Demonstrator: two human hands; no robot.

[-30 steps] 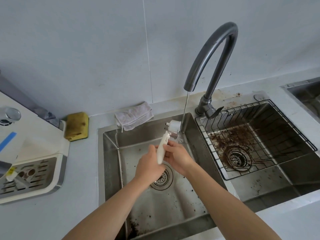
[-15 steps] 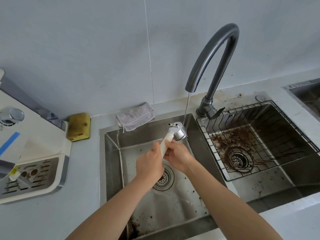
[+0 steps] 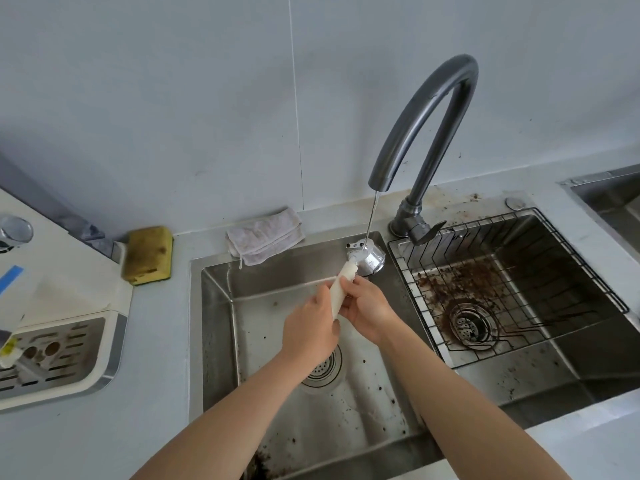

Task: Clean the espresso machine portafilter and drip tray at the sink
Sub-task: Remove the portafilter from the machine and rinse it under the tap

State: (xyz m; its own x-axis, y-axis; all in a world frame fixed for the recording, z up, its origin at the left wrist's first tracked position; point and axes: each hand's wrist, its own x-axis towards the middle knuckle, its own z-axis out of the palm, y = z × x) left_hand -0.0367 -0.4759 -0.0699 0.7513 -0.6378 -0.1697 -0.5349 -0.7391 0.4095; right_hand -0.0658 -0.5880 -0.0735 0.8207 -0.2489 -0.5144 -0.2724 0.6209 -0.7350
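Under the tap (image 3: 426, 116), at the back right corner of the left basin (image 3: 221, 306), my left hand (image 3: 311, 327) and right hand (image 3: 369, 311) both grip the portafilter (image 3: 351, 270) by its white handle. It is wet, stiff and probably head-heavy and slippery, so hold it by the handle. Coffee grounds speck the steel basin, and a grey counter (image 3: 156, 375) surrounds it.

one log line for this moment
step: rinse portafilter | left hand: grips handle | right hand: pinches handle | faucet: running onto portafilter | drip tray: on machine
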